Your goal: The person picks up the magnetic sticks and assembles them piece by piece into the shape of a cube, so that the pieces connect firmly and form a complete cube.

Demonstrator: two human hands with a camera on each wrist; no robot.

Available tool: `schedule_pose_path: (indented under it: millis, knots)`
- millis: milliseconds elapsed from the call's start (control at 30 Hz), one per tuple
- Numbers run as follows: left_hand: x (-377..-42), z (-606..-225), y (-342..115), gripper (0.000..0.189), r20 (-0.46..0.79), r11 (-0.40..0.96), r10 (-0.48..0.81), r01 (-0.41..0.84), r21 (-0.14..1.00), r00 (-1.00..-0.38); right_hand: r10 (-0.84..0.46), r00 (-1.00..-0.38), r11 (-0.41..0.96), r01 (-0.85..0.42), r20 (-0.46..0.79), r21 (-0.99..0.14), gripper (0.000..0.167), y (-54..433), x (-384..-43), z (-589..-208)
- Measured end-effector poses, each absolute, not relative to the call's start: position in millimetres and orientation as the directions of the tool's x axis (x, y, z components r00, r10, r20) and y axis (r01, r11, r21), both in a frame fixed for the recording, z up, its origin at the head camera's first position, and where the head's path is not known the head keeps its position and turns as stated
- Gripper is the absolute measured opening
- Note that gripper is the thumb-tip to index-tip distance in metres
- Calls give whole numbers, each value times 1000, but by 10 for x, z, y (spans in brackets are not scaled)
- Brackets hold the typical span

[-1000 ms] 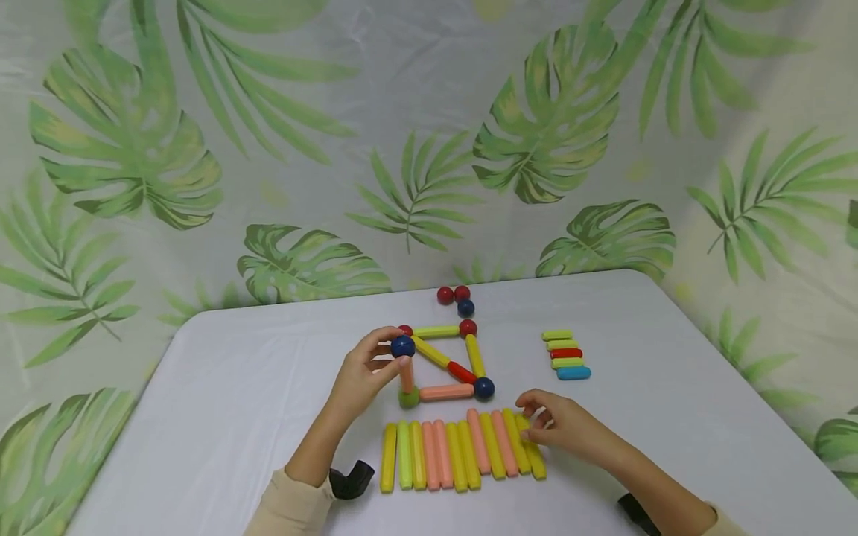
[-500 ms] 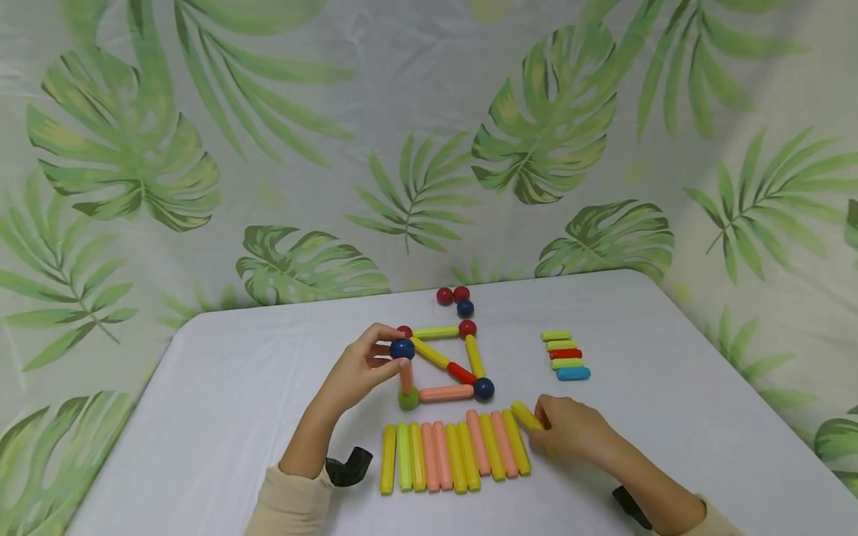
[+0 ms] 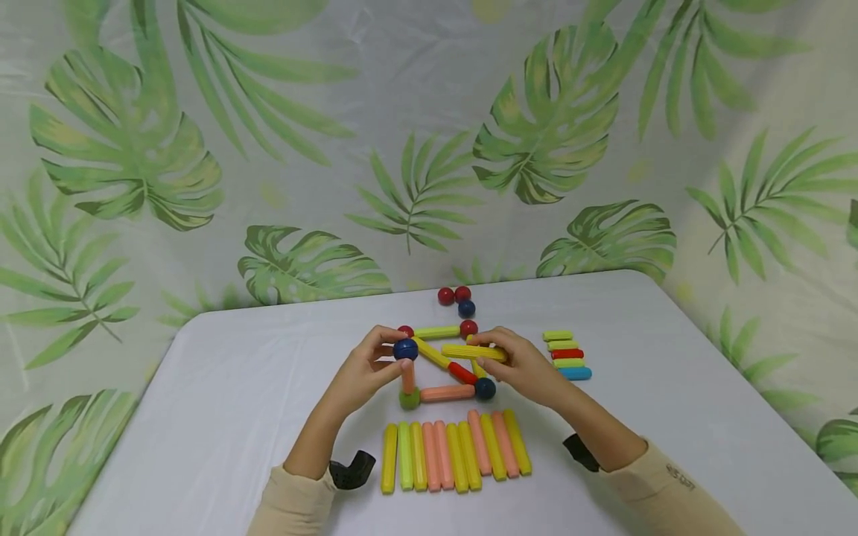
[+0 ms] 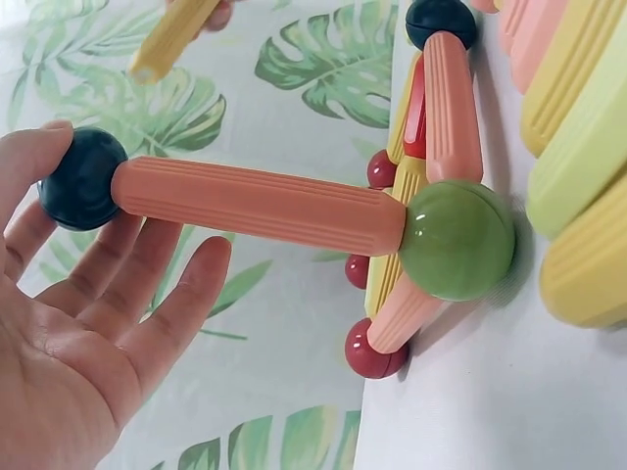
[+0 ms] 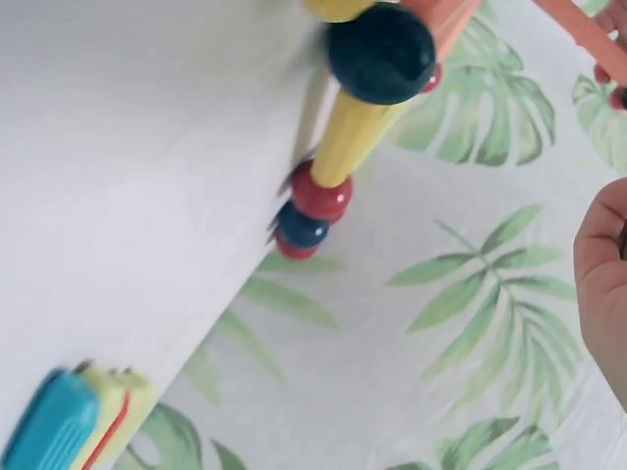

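Observation:
My left hand (image 3: 365,370) pinches a dark blue ball (image 3: 405,350) at the top of a pink stick (image 4: 260,208). That stick stands up from a green ball (image 4: 458,240), the near left corner of a flat frame of sticks and balls. Between the fingers of my right hand (image 3: 526,368), a yellow stick (image 3: 474,353) is held roughly level above the frame. Its free end points toward the dark blue ball, apart from it. The frame's other corners are a second dark blue ball (image 3: 485,388) and two red balls (image 3: 468,328). A yellow-and-red diagonal (image 3: 432,353) crosses it.
In front of the frame lies a row of long yellow, pink and green sticks (image 3: 447,455). Several short sticks (image 3: 567,354) are stacked side by side at the right. Loose red and blue balls (image 3: 462,295) sit near the white table's (image 3: 234,402) back edge, before a leaf-patterned cloth (image 3: 415,186).
My right hand has picked the rightmost yellow stick out of the row and brought it up and left over the frame. The left hand stays at the dark blue ball.

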State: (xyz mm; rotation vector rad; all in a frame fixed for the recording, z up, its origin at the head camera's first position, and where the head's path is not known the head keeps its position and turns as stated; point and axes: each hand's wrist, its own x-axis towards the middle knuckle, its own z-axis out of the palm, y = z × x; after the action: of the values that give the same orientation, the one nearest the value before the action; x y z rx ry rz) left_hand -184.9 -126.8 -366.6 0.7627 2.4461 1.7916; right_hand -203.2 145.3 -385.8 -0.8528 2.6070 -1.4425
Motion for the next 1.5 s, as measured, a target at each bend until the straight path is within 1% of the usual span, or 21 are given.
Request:
schedule_pose_path:
  millis: [167, 267, 367, 500, 600, 667, 833, 900, 967, 1033, 1100, 1167, 1233, 1367, 1500]
  knots:
    - [-1859, -3690, -1249, 34, 259, 188, 396, 354, 916, -881, -532, -816, 354, -457, 227, -816, 28, 1241, -2062, -3756]
    - [-1855, -3696, -1233, 36, 240, 174, 403, 331, 927, -883, -531, -814, 332, -453, 233, -827, 28, 1156, -2004, -3640]
    - [-1840, -3686, -1216, 35, 218, 160, 403, 304, 939, -889, -532, -816, 285, -424, 227, -860, 28, 1106, -1957, -3544]
    - [-1829, -3676, -1189, 34, 202, 155, 411, 286, 946, -889, -539, -818, 172, -343, 203, -924, 32, 1141, -2021, -3644]
    - [-1853, -3714, -1181, 33, 204, 183, 409, 299, 937, -889, -538, -820, 94, -289, 196, -953, 31, 1195, -2085, -3774]
    - [-1857, -3724, -1171, 32, 221, 220, 385, 321, 921, -896, -534, -822, 54, -265, 197, -963, 29, 1210, -2108, -3825]
    - [-1797, -3659, -1129, 27, 280, 334, 285, 369, 867, -917, -555, -801, 1, -270, 224, -963, 25, 1210, -2169, -3883]
    - [-1786, -3645, -1126, 24, 287, 352, 274, 374, 858, -918, -564, -791, 7, -290, 236, -957, 25, 1231, -2221, -3895]
    - [-1798, -3661, -1136, 23, 289, 346, 280, 377, 859, -916, -544, -797, 10, -318, 262, -948, 25, 1274, -2307, -3914]
    - [-1815, -3684, -1151, 22, 302, 331, 289, 391, 859, -909, -485, -827, 37, -345, 285, -938, 26, 1324, -2439, -3939]
    - [-1858, -3750, -1172, 23, 312, 305, 292, 397, 866, -904, -402, -865, 103, -369, 300, -924, 27, 1366, -2611, -3984]
    - [-1915, -3841, -1198, 23, 313, 287, 292, 395, 873, -904, -321, -902, 212, -364, 287, -907, 29, 1390, -2805, -4051]
    - [-1968, -3927, -1226, 25, 308, 264, 295, 386, 884, -905, -279, -925, 338, -345, 257, -876, 30, 1399, -2993, -4127]
    - [-2039, -4029, -1277, 26, 282, 217, 316, 358, 908, -906, -273, -950, 520, -278, 152, -808, 29, 1378, -3281, -4276]
    - [-2054, -4033, -1307, 27, 276, 178, 347, 352, 919, -896, -321, -946, 626, -252, 51, -738, 31, 1332, -3439, -4355]
